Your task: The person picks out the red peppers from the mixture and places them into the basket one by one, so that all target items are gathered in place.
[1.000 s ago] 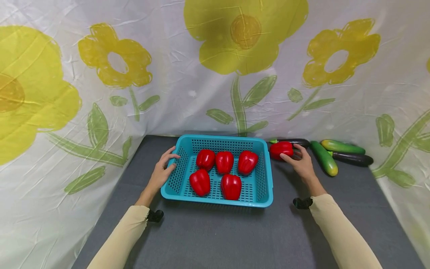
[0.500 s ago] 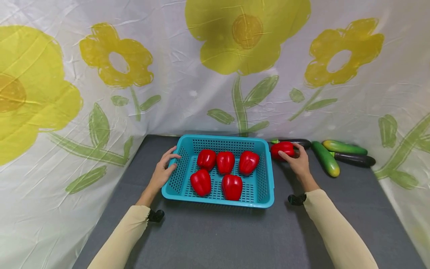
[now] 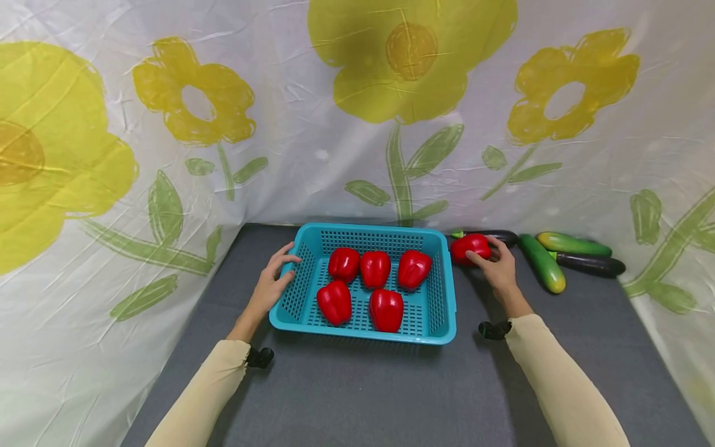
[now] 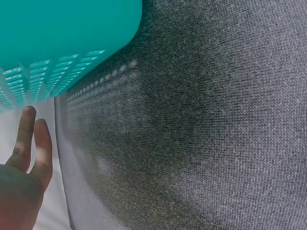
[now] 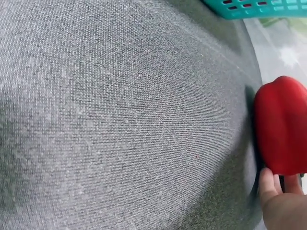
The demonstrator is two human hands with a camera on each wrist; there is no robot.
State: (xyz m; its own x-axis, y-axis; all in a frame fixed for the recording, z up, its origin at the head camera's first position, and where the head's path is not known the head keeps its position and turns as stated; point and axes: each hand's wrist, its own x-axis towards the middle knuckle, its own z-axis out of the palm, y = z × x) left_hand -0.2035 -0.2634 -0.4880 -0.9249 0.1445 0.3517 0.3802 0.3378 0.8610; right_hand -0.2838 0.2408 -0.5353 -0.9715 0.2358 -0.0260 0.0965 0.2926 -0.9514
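Observation:
A blue plastic basket [image 3: 363, 339] holds several red bell peppers [image 3: 386, 311]. My left hand [image 3: 269, 289] is at the basket's left rim with fingers spread and loosely bent. In the left wrist view two fingers [image 4: 42, 143] show close to the basket's slotted wall [image 4: 67, 67]. Right of the basket, my right hand [image 3: 499, 270] holds another red bell pepper [image 3: 468, 248] by its right end, thumb in front and fingers behind. That pepper [image 5: 283, 127] lies on its side at or close to the cloth; the right wrist view shows the fingertips against its end.
Behind the held pepper lies a dark eggplant [image 3: 504, 236]. Further right are a green zucchini [image 3: 540, 263], a yellow-tipped green zucchini [image 3: 575, 244] and another eggplant [image 3: 591, 264]. Dark grey cloth [image 3: 357, 397] covers the table. A flower-print sheet [image 3: 290, 124] hangs behind.
My right wrist has swung slightly left, and its fingers sit closer around the pepper. The left hand and basket keep their places; the head view has shifted a little.

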